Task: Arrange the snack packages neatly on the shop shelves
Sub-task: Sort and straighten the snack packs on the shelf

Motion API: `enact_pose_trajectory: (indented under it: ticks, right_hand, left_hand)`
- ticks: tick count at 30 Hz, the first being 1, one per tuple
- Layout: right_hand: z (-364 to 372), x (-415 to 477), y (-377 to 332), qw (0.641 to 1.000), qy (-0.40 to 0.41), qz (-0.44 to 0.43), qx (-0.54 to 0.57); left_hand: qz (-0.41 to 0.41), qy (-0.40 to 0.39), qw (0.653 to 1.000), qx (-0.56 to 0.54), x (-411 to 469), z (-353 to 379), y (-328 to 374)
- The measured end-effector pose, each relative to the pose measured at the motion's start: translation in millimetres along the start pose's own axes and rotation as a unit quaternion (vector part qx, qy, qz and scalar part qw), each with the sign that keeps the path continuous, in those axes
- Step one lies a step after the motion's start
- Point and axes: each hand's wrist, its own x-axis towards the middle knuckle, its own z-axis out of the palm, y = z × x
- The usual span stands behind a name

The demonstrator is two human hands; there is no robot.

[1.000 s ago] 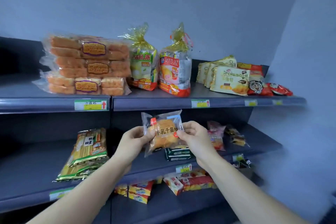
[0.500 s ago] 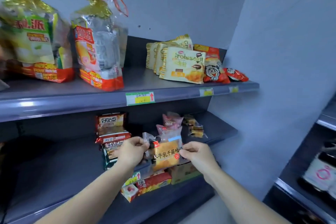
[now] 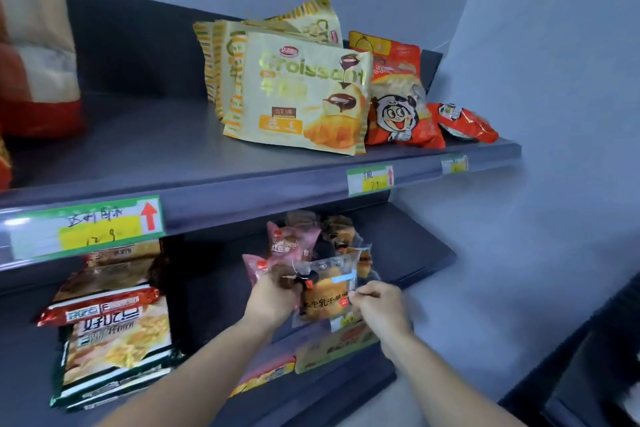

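At the front of the middle shelf (image 3: pixel 415 253), one clear bread packet (image 3: pixel 327 291) hangs between two hands. The left hand (image 3: pixel 273 295) has its fingers curled round the packet's left edge, and the right hand (image 3: pixel 377 305) pinches the right edge. The packet covers part of two pink packets (image 3: pixel 292 243) just behind it, with brown pastry packets (image 3: pixel 337 230), too jumbled to count, further back. To the left lies a stack of red-and-green packs (image 3: pixel 114 333). On the top shelf (image 3: pixel 156 149) four croissant packs (image 3: pixel 304 97) lean together, beside two red cartoon packets (image 3: pixel 398 107), one upright and one lying down. Three price tags (image 3: pixel 86 229) sit on that shelf's edge. A blurred big bag (image 3: pixel 38 62) stands far left.
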Motion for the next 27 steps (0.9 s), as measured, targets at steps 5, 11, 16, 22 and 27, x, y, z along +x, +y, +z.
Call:
enact_pose_trajectory:
  ticks: [5, 11, 16, 22, 27]
  right_hand:
    - [6.9, 79.1, 23.2, 0.999, -0.032, 0.021, -0.011]
    - [19.4, 156.1, 49.9, 0.996, -0.055, 0.074, -0.014]
    - [36.8, 193.3, 64.5, 0.995, -0.058, 0.082, -0.014]
    - [47.4, 213.7, 68.8, 0.995, -0.092, 0.043, -0.025]
    - [49.4, 205.0, 65.8, 0.993, -0.086, 0.005, -0.076]
  left_hand:
    - [-0.002, 0.02, 0.994, 0.11, 47.5, 48.5, -16.2]
    - [-0.024, 0.043, 0.973, 0.225, 89.3, 91.2, -34.9]
    - [-0.037, -0.016, 0.963, 0.268, 105.1, 109.5, -48.9]
    - [-0.046, -0.02, 0.954, 0.295, 112.8, 112.6, -47.3]
    - [-0.014, -0.014, 0.951, 0.309, 102.2, 108.2, -51.1]
